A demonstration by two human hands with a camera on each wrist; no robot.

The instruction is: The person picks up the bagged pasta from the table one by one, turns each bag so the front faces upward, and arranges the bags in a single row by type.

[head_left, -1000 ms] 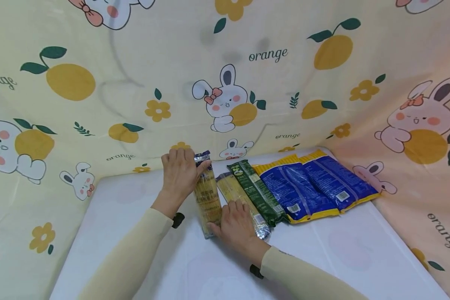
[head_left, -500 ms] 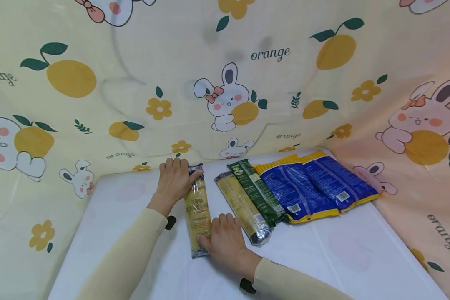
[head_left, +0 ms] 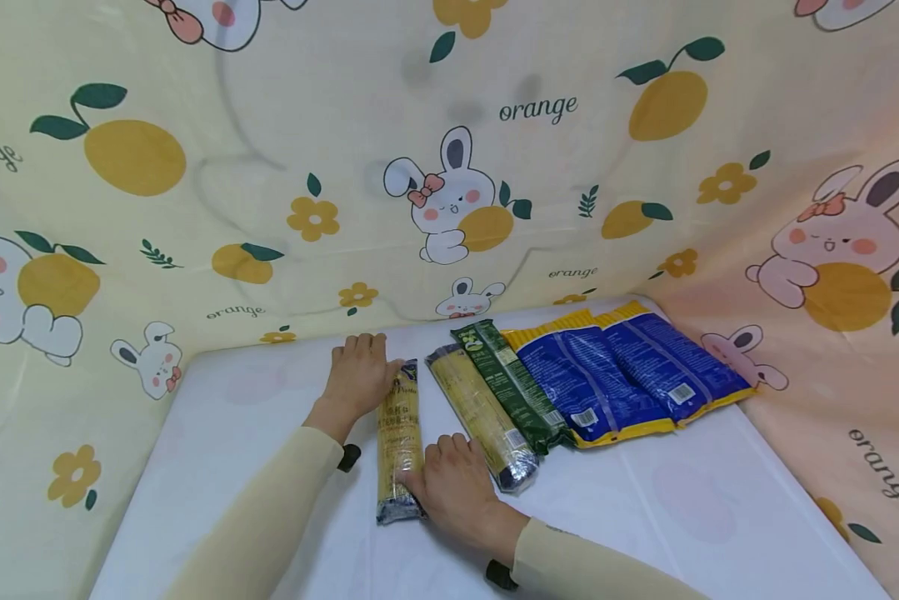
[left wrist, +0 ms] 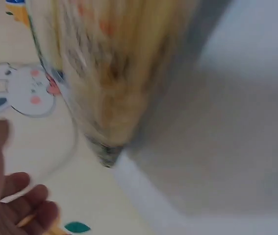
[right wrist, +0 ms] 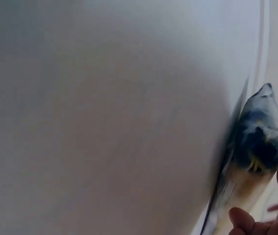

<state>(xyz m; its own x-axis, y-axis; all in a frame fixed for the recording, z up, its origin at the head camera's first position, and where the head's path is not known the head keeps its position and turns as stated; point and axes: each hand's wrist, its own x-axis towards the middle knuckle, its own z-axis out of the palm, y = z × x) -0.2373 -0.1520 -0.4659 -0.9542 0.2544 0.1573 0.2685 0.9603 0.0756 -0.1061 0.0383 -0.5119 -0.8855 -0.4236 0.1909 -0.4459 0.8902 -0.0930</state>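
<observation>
A clear packet of spaghetti (head_left: pixel 400 425) with dark ends lies lengthwise on the white table, left of the other packets. My left hand (head_left: pixel 353 385) is at its far end, with the thumb by the top corner. In the left wrist view, the fingers (left wrist: pixel 31 208) stand apart from the packet (left wrist: pixel 114 73), loosely bent. My right hand (head_left: pixel 460 496) holds the near end, thumb over the wrapper and fingers bent along its right side. The right wrist view has fingertips (right wrist: pixel 241 219) against the packet (right wrist: pixel 259 147), close to a dark blue printed part.
Right of the hands, a second spaghetti packet (head_left: pixel 486 408) lies aslant beside a slim green packet (head_left: pixel 512 385). Two blue bags with yellow ends, one nearer (head_left: pixel 580 375) and one farther right (head_left: pixel 666 358), follow. A printed cloth (head_left: pixel 314 150) hangs behind the table (head_left: pixel 254 417).
Both hands have moved the spaghetti packet left and nearer, away from the second packet, and it now lies straighter. The left hand has lost its hold on the far end.
</observation>
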